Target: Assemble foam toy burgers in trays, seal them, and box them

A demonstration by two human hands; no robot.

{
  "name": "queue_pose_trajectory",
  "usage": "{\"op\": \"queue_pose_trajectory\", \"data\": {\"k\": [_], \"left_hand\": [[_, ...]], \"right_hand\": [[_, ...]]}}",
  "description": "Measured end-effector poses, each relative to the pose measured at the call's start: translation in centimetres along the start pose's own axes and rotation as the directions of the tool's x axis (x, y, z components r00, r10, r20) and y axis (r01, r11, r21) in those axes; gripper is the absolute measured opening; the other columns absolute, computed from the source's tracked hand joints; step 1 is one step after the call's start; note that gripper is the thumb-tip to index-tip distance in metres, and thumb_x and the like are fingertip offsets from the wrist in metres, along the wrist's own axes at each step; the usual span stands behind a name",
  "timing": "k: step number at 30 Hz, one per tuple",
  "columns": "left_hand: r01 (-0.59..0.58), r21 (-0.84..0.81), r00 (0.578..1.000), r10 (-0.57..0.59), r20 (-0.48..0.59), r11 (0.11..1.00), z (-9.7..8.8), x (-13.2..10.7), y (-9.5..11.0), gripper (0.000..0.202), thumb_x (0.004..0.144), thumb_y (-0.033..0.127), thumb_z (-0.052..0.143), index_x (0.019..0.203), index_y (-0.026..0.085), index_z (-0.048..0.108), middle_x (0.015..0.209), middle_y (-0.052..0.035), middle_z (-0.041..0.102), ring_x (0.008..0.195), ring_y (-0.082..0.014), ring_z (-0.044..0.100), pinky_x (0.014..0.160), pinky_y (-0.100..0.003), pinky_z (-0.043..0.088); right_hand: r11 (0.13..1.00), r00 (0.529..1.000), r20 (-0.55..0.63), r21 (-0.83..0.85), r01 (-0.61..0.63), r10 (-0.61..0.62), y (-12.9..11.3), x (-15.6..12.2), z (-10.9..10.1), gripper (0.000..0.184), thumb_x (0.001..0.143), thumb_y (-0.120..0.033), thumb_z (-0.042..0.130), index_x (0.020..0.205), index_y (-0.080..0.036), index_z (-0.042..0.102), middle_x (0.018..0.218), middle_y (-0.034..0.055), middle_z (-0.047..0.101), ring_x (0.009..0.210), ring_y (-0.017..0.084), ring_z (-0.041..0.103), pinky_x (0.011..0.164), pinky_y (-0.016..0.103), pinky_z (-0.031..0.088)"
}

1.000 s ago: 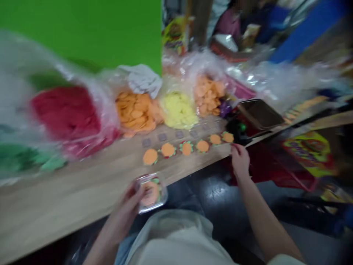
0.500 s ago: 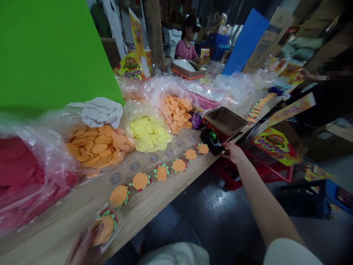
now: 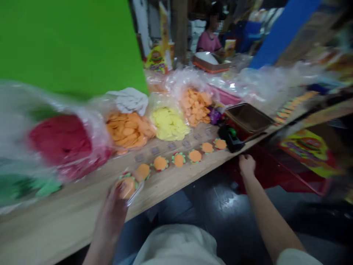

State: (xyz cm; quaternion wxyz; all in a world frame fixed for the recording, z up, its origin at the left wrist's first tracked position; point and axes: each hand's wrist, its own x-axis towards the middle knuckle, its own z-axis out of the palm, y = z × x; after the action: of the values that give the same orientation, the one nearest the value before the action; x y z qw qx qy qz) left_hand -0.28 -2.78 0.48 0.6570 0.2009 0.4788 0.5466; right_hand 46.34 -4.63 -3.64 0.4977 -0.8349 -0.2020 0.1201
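My left hand [image 3: 114,202] grips a burger-shaped foam piece in a clear plastic pack [image 3: 127,187], with an orange round on top and green and red edges showing. It is held over the front edge of the wooden table [image 3: 82,217]. A row of similar orange-topped burger pieces [image 3: 179,159] runs from there to the right. At the row's far end stands a black tape dispenser [image 3: 231,138] with a green core. Just in front of it, my right hand [image 3: 246,164] is closed, its fingers curled together; anything between them is too small to make out.
Open plastic bags hold red pieces [image 3: 62,136], orange pieces [image 3: 127,129], yellow pieces [image 3: 169,123] and green pieces [image 3: 41,186]. A brown metal tin [image 3: 249,117] sits behind the dispenser. A green panel [image 3: 66,48] rises at left. A person in pink [image 3: 209,41] sits across.
My right hand has come away from the tape dispenser toward me, its fingers now curled. My left hand has lifted the packed burger piece toward the row. The view has turned left.
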Motion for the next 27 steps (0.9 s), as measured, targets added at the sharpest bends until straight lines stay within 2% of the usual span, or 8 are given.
{"op": "queue_pose_trajectory", "data": {"k": [4, 6, 9, 12, 16, 22, 25, 27], "left_hand": [[-0.126, -0.134, 0.992, 0.126, -0.006, 0.983, 1.7, -1.2, 0.9, 0.026, 0.074, 0.028, 0.064, 0.098, 0.019, 0.059, 0.105, -0.0025, 0.062, 0.095, -0.0124, 0.058, 0.086, -0.024, 0.045], [-0.164, -0.153, 0.986, 0.163, -0.023, 0.974, 1.9, -1.4, 1.2, 0.025, 0.074, 0.025, 0.065, 0.097, 0.018, 0.058, 0.103, -0.0027, 0.063, 0.093, -0.0124, 0.059, 0.086, -0.026, 0.044], [-0.188, -0.177, 0.982, 0.186, -0.029, 0.966, 1.3, -1.8, 1.3, 0.028, 0.073, 0.024, 0.066, 0.098, 0.017, 0.056, 0.101, -0.0035, 0.064, 0.091, -0.0133, 0.060, 0.086, -0.028, 0.044], [-0.202, -0.181, 0.979, 0.197, -0.040, 0.963, 0.1, -2.6, 1.7, 0.030, 0.073, 0.025, 0.066, 0.099, 0.017, 0.054, 0.100, -0.0042, 0.064, 0.090, -0.0139, 0.061, 0.084, -0.028, 0.044], [-0.212, -0.189, 0.977, 0.204, -0.058, 0.959, -1.2, -3.2, 2.5, 0.032, 0.071, 0.026, 0.068, 0.099, 0.018, 0.054, 0.100, -0.0035, 0.064, 0.090, -0.0140, 0.060, 0.083, -0.028, 0.044], [-0.235, -0.183, 0.972, 0.229, -0.056, 0.955, -1.8, -3.4, 2.7, 0.029, 0.074, 0.025, 0.065, 0.100, 0.018, 0.053, 0.099, -0.0028, 0.062, 0.089, -0.0125, 0.059, 0.081, -0.026, 0.044], [-0.251, -0.178, 0.967, 0.240, -0.083, 0.951, -2.1, -3.2, 2.8, 0.029, 0.073, 0.024, 0.066, 0.098, 0.018, 0.053, 0.096, -0.0024, 0.062, 0.086, -0.0122, 0.059, 0.079, -0.026, 0.045], [-0.284, -0.173, 0.955, 0.262, -0.139, 0.943, -2.6, -2.9, 3.0, 0.028, 0.072, 0.026, 0.066, 0.096, 0.018, 0.053, 0.095, -0.0023, 0.061, 0.085, -0.0123, 0.059, 0.079, -0.026, 0.045]], "right_hand": [[0.983, 0.952, 0.246, 0.025, 0.179, -0.180, -3.1, -9.4, 2.7, 0.031, 0.076, -0.040, 0.049, 0.093, -0.016, 0.059, 0.077, 0.0059, 0.059, 0.067, 0.018, 0.055, 0.069, 0.034, 0.046], [0.953, 0.766, 0.569, 0.130, 0.275, -0.299, -6.0, -15.8, 4.6, 0.036, 0.077, -0.042, 0.052, 0.104, -0.019, 0.059, 0.077, 0.0040, 0.060, 0.066, 0.017, 0.055, 0.067, 0.032, 0.047], [0.921, 0.411, 0.824, 0.357, 0.156, -0.389, -10.2, -24.8, 7.3, 0.056, 0.081, -0.037, 0.052, 0.133, -0.025, 0.034, 0.072, -0.0007, 0.059, 0.065, 0.015, 0.055, 0.063, 0.029, 0.048], [0.887, 0.248, 0.853, 0.454, 0.084, -0.459, -12.3, -29.9, 9.6, 0.062, 0.083, -0.033, 0.051, 0.138, -0.026, 0.023, 0.069, -0.0026, 0.057, 0.064, 0.014, 0.054, 0.061, 0.027, 0.046], [0.885, 0.209, 0.860, 0.457, 0.090, -0.466, -12.4, -31.5, 11.1, 0.062, 0.083, -0.033, 0.052, 0.138, -0.026, 0.024, 0.066, -0.0031, 0.056, 0.063, 0.013, 0.053, 0.061, 0.027, 0.045], [0.926, 0.267, 0.886, 0.365, 0.099, -0.379, -12.4, -32.9, 12.0, 0.062, 0.082, -0.036, 0.054, 0.135, -0.025, 0.025, 0.067, -0.0023, 0.056, 0.061, 0.015, 0.053, 0.061, 0.029, 0.046], [0.942, 0.223, 0.916, 0.320, 0.100, -0.334, -11.9, -32.8, 12.2, 0.062, 0.079, -0.039, 0.056, 0.132, -0.022, 0.029, 0.077, 0.0012, 0.059, 0.068, 0.016, 0.056, 0.061, 0.029, 0.048], [0.922, 0.277, 0.885, 0.321, 0.215, -0.373, -11.4, -32.4, 12.0, 0.055, 0.077, -0.039, 0.058, 0.126, -0.020, 0.039, 0.090, 0.0052, 0.060, 0.079, 0.018, 0.057, 0.064, 0.030, 0.048]]}}
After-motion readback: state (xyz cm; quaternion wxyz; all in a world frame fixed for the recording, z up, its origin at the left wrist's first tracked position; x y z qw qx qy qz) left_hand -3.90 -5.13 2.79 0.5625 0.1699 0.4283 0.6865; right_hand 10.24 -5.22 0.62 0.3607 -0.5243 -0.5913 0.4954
